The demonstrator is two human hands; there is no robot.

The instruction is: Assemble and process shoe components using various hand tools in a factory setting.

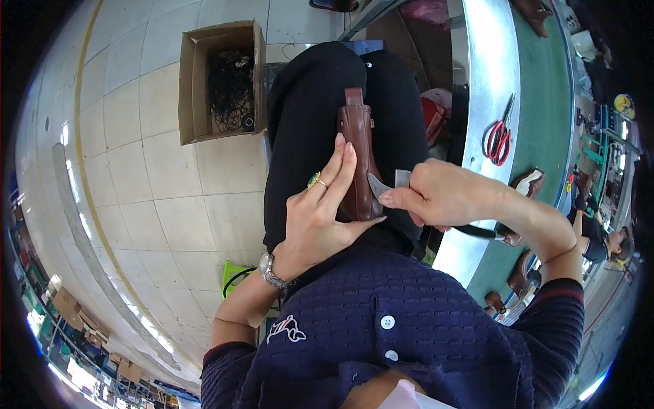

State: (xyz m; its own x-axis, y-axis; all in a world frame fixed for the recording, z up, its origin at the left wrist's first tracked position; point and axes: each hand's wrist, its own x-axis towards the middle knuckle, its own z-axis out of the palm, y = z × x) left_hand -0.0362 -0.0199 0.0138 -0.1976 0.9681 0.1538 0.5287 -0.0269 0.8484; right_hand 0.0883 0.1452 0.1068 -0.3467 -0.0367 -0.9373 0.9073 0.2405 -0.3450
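Observation:
A brown leather shoe [360, 136] with a tab at its far end lies lengthwise on my lap, over black trousers. My left hand [317, 208] steadies it, index and middle fingers stretched along its left side and the thumb across its near end. My right hand [443, 194] is closed round a knife [379, 189] whose curved, silvery blade points at the shoe's right side near the close end. A dark handle-like end sticks out behind that hand. A small grey flat piece [402, 178] shows by the right fingers; I cannot tell what it is.
Red-handled scissors [499, 140] lie on the metal ledge [477, 82] to the right. Beyond it, a green conveyor belt [533, 136] carries several brown shoes. An open cardboard box [189, 88] with dark stringy scraps stands on the tiled floor at left.

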